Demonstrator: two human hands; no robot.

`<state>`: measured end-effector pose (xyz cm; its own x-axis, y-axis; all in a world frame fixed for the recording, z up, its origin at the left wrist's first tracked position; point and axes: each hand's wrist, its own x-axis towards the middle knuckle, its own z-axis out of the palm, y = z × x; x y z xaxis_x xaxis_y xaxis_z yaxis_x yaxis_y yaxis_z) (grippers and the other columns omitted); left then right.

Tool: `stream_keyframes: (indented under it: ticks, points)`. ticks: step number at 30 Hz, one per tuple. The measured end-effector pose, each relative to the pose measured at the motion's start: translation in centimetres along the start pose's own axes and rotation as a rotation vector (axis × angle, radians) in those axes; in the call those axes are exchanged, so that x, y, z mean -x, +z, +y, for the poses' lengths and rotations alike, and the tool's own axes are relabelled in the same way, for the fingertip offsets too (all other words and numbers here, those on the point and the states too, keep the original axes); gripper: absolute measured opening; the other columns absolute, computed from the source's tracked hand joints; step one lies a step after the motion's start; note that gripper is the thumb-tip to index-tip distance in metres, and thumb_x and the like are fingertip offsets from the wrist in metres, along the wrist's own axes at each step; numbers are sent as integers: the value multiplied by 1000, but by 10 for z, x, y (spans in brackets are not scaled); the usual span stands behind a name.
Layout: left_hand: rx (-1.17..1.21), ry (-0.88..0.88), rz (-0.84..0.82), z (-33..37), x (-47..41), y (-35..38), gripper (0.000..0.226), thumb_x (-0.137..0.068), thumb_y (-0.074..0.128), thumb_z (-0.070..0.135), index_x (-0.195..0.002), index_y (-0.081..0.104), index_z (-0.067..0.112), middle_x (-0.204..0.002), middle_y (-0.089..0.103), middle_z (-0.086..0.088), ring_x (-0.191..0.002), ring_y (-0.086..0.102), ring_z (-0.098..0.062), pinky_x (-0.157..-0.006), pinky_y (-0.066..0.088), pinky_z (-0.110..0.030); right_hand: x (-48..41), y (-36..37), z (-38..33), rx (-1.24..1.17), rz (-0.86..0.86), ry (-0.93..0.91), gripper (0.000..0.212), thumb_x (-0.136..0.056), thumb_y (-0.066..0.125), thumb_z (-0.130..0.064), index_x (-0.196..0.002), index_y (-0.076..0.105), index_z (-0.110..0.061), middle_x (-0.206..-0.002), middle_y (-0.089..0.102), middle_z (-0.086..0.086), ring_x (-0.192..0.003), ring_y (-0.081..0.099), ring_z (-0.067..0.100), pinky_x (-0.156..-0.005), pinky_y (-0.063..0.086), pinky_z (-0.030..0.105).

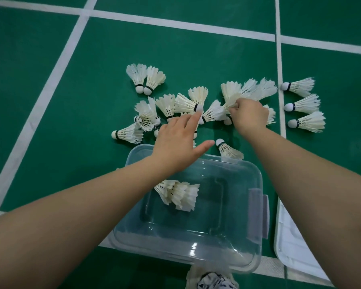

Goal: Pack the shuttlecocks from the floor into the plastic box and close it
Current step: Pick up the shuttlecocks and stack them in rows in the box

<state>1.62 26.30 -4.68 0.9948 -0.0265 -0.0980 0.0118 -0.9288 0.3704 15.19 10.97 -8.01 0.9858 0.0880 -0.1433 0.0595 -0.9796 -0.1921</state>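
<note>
Several white feather shuttlecocks lie scattered on the green court floor beyond a clear plastic box. The box stands open with a few shuttlecocks inside. My left hand reaches over the box's far rim with fingers straight, its fingertips touching a shuttlecock in the pile. My right hand is curled and pinches the feathers of a shuttlecock at the pile's right side. One more shuttlecock lies against the box's far edge.
The box's white lid lies on the floor to the right of the box. Three shuttlecocks lie right of a white court line. A patterned shoe shows at the bottom edge.
</note>
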Motion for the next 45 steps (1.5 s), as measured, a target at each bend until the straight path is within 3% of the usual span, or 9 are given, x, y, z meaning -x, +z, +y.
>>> stream_keyframes:
  ticks: [3, 6, 11, 18, 24, 32, 35, 39, 45]
  points:
    - [6, 15, 26, 0, 7, -1, 84, -77, 17, 68, -146, 20, 19, -140, 40, -4, -128, 36, -24, -102, 29, -40, 13, -14, -4, -201, 65, 65, 18, -88, 46, -19, -72, 46, -12, -69, 51, 5, -73, 46, 29, -62, 29, 30]
    - [98, 104, 100, -2, 21, -2, 74, -81, 25, 57, -139, 36, 13, -131, 49, -9, -119, 44, -28, -100, 31, -40, 36, -41, -7, -365, 177, 75, 29, -87, 48, -22, -61, 38, -15, -60, 44, 0, -67, 42, 24, -47, 22, 31]
    - [194, 133, 229, -9, 59, 4, 59, -81, 45, 46, -130, 45, 12, -118, 55, -12, -108, 39, -15, -92, 37, -35, 108, -75, -15, -538, 304, -12, 29, -85, 55, -25, -63, 41, -11, -54, 38, -3, -59, 32, 19, -53, 23, 33]
    - [166, 86, 189, -13, 101, 30, 60, -75, 50, 51, -126, 36, 23, -118, 57, -11, -107, 45, -20, -90, 44, -42, 209, -75, -19, -805, 167, -44, 26, -85, 64, -22, -65, 54, -36, -67, 59, -17, -63, 50, -4, -56, 36, 13]
    - [123, -55, -155, -9, 107, 36, 93, -68, 71, 54, -144, 24, 28, -139, 36, -1, -128, 33, -21, -108, 26, -37, 240, -47, -5, -583, 12, 38, 10, -86, 62, -29, -83, 65, -20, -77, 64, -6, -76, 59, 17, -68, 44, 33]
    - [-122, -59, -453, -18, 98, 46, 90, -72, 72, 45, -144, 20, 31, -149, 24, -2, -140, 16, -25, -110, 25, -48, 231, -26, -18, 45, -211, -193, 13, -93, 40, -21, -93, 52, -15, -95, 63, 2, -80, 54, 25, -51, 24, 31]
    - [-148, -93, -527, -25, 94, 49, 86, -78, 69, 29, -145, 15, 30, -150, 22, -7, -140, 16, -28, -109, 27, -48, 225, -16, -20, 91, -309, -154, 12, -88, 45, -7, -97, 51, -12, -96, 63, 6, -70, 41, 24, -43, 15, 29]
    - [-193, -90, -517, -33, 91, 54, 75, -85, 51, 4, -146, 15, 29, -143, 32, -10, -131, 30, -30, -101, 38, -44, 216, -3, -18, 76, -405, -92, 31, -79, 42, 6, -104, 47, -10, -90, 59, 10, -71, 45, 26, -57, 32, 30]
    - [-253, -88, -413, -33, 84, 58, 69, -87, 48, 7, -145, 16, 25, -137, 42, -8, -125, 40, -30, -94, 41, -44, 207, 16, -8, -264, -390, 33, 21, -91, 42, -6, -106, 55, -11, -97, 65, 10, -74, 46, 24, -62, 36, 30]
